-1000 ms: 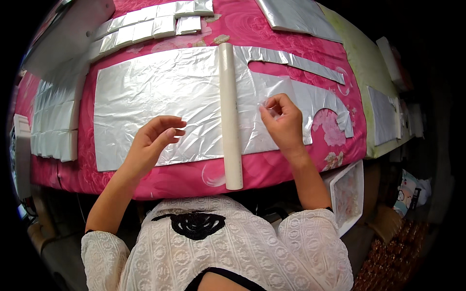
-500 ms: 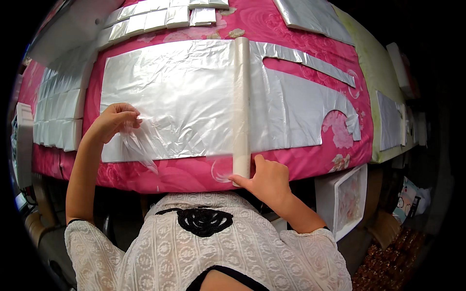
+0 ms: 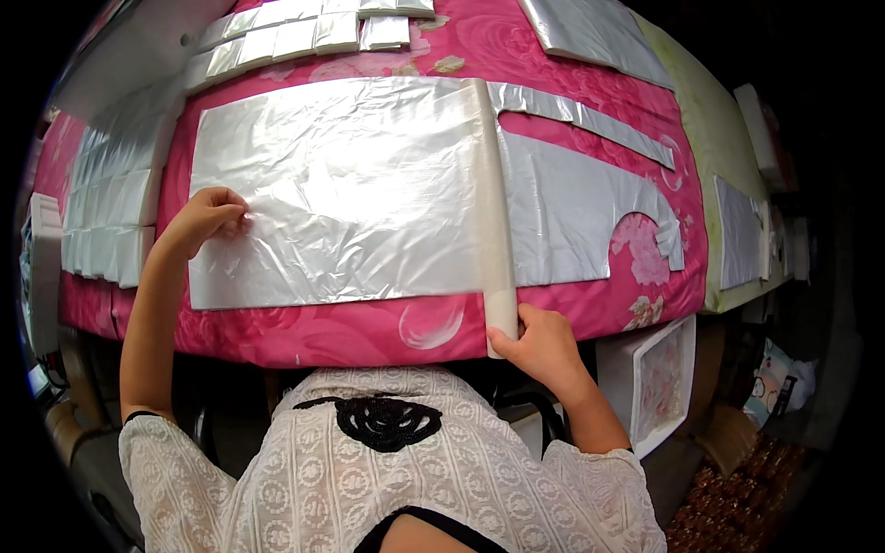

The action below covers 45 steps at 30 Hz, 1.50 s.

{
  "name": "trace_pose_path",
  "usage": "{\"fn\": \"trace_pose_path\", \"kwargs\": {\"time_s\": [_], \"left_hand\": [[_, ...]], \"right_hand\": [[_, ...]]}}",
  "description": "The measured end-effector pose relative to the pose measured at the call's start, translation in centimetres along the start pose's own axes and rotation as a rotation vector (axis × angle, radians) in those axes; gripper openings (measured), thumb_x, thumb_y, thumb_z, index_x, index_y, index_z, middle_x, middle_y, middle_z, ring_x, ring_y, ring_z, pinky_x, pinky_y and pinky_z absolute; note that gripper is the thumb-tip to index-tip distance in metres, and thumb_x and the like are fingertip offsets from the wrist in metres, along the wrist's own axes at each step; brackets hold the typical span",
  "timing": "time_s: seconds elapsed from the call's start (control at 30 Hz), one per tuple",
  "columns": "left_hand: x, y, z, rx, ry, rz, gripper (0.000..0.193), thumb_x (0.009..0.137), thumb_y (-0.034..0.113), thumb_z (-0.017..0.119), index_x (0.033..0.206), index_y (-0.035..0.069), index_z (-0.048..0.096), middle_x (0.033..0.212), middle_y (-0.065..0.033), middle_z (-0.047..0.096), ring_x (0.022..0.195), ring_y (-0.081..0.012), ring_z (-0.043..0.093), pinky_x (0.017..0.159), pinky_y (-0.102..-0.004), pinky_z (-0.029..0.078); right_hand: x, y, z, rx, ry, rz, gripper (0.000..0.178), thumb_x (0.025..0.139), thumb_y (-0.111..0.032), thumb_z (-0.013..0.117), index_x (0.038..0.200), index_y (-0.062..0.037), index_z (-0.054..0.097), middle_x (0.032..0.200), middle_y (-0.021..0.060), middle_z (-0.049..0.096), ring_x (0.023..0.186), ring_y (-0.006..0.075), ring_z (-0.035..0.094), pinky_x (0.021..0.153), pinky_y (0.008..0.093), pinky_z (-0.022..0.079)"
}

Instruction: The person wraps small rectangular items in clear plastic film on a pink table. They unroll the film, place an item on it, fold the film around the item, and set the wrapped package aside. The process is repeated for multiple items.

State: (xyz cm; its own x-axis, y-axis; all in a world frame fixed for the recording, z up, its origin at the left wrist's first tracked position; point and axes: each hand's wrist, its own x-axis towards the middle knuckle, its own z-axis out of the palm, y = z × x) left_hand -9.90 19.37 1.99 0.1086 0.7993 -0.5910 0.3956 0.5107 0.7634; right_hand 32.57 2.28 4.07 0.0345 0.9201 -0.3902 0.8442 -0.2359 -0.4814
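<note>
A stack of thin, shiny, silvery-white plastic sheets (image 3: 341, 203) lies flat before me, its right end cut into apron-like straps and curves. Across it stands a long pale tube (image 3: 498, 230), slightly slanted, its near end past the stack's front edge. My right hand (image 3: 539, 346) is closed round that near end, thumb on top. At the stack's left side my left hand (image 3: 214, 221) pinches the top plastic sheet between thumb and fingers; its held edge is mostly hidden by the fingers.
Folded plastic packs (image 3: 111, 217) stand in rows at the left, and more packs (image 3: 295, 37) at the back. Another silvery stack (image 3: 599, 41) lies at the far right. The pink flowered cloth (image 3: 323, 336) covers the table. A white bin (image 3: 650, 387) stands below its right front edge.
The tube has moved right across the stack with my right hand and now slants a little. My left hand has shifted slightly left; the loose film that hung below it now lies flatter.
</note>
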Motion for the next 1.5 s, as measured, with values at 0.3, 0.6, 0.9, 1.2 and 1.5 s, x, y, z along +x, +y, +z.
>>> {"fn": "trace_pose_path", "kwargs": {"time_s": [0.3,0.6,0.9,1.2,1.5], "left_hand": [[-3.1,3.8,7.3,0.940,0.628,1.035,0.041,0.073,0.008,0.067,0.112,0.004,0.054,0.114,-0.0115,0.056,0.105,-0.0303,0.052,0.087,-0.0394,0.044],[-2.7,2.1,19.9,0.606,0.129,1.030,0.048,0.074,0.007,0.065,0.119,0.004,0.050,0.126,-0.0137,0.049,0.114,-0.0343,0.048,0.094,-0.0407,0.042],[-2.7,1.5,19.7,0.595,0.084,0.990,0.048,0.074,0.008,0.064,0.119,0.001,0.049,0.124,-0.0154,0.050,0.112,-0.0347,0.048,0.094,-0.0410,0.042],[-3.0,1.7,19.4,0.577,0.058,1.036,0.047,0.074,0.007,0.065,0.118,0.002,0.050,0.123,-0.0151,0.051,0.110,-0.0347,0.050,0.092,-0.0407,0.043],[-4.3,1.2,18.8,0.529,0.063,1.038,0.048,0.073,0.007,0.066,0.118,0.003,0.051,0.123,-0.0135,0.052,0.111,-0.0319,0.051,0.092,-0.0393,0.044]], "right_hand": [[0.5,0.0,-1.9,0.075,-0.143,0.045,0.045,0.073,-0.042,0.069,0.079,0.0026,0.062,0.067,0.0154,0.063,0.062,0.0267,0.063,0.058,0.0350,0.048],[18.5,-0.8,-4.8,0.869,-0.051,0.016,0.041,0.088,-0.037,0.059,0.102,0.0011,0.058,0.091,0.0065,0.063,0.079,0.0122,0.059,0.070,0.0228,0.047],[26.7,-1.3,-5.5,1.808,0.061,0.123,0.036,0.088,-0.021,0.051,0.114,0.0037,0.044,0.114,0.0152,0.053,0.104,0.0269,0.053,0.091,0.0393,0.045],[27.9,13.7,-19.6,2.165,0.733,-0.126,0.050,0.090,-0.028,0.038,0.130,0.0008,0.034,0.125,0.0183,0.050,0.110,0.0339,0.053,0.093,0.0481,0.041],[19.9,-1.4,-25.4,1.479,0.549,-0.662,0.058,0.091,-0.036,0.045,0.135,0.0003,0.033,0.130,0.0168,0.048,0.121,0.0290,0.045,0.099,0.0391,0.034]]}}
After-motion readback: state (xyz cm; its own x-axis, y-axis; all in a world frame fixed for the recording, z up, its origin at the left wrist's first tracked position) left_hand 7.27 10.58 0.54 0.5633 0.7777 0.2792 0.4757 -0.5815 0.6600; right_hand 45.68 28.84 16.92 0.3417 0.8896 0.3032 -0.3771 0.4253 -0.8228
